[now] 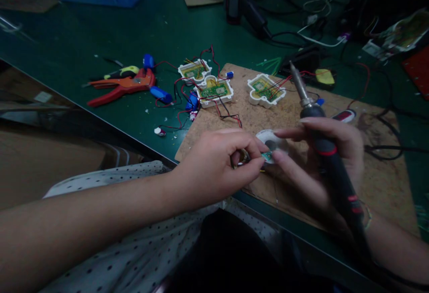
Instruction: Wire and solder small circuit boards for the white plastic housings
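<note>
The left hand (pixel 221 161) pinches a small green circuit board (pixel 267 155), thin and partly covered by fingertips, between thumb and forefinger; the right hand's (pixel 311 182) thumb meets its far edge. That hand also grips a soldering iron (pixel 331 165), black with red bands and marks too blurred to read. Behind the pinch sits a round white disc (pixel 263 137).

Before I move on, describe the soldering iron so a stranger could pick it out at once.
Find the brown board on the green table, then the right hand over it. The soldering iron lies in that hand, its tip toward the top of the picture. Unlike the red-orange pliers further left, it has a long straight black handle with red bands and a bare metal end.
</note>
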Demonstrator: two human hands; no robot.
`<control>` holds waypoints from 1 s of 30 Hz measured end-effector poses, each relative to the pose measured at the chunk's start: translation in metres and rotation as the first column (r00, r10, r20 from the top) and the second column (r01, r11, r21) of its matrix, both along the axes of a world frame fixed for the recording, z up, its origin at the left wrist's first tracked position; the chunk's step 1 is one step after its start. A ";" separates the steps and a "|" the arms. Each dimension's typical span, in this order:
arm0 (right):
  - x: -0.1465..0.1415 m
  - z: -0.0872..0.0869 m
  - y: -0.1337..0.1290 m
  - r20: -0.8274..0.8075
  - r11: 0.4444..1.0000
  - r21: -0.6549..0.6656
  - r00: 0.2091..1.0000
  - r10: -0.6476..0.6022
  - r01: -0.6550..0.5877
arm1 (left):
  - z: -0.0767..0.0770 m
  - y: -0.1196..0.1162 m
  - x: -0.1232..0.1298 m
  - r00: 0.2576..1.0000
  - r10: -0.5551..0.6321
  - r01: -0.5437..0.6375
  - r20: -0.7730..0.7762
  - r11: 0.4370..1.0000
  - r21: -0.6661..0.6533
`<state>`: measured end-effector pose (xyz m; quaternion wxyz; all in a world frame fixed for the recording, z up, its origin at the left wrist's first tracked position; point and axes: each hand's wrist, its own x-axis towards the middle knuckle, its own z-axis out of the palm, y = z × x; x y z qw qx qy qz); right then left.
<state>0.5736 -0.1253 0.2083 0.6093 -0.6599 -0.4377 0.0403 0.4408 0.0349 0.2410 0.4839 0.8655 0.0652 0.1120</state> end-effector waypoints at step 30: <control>-0.006 0.006 0.002 0.086 0.988 -0.129 0.992 0.096 -0.085 | 0.004 0.037 -0.027 0.999 -0.011 0.020 -0.053 0.985 0.172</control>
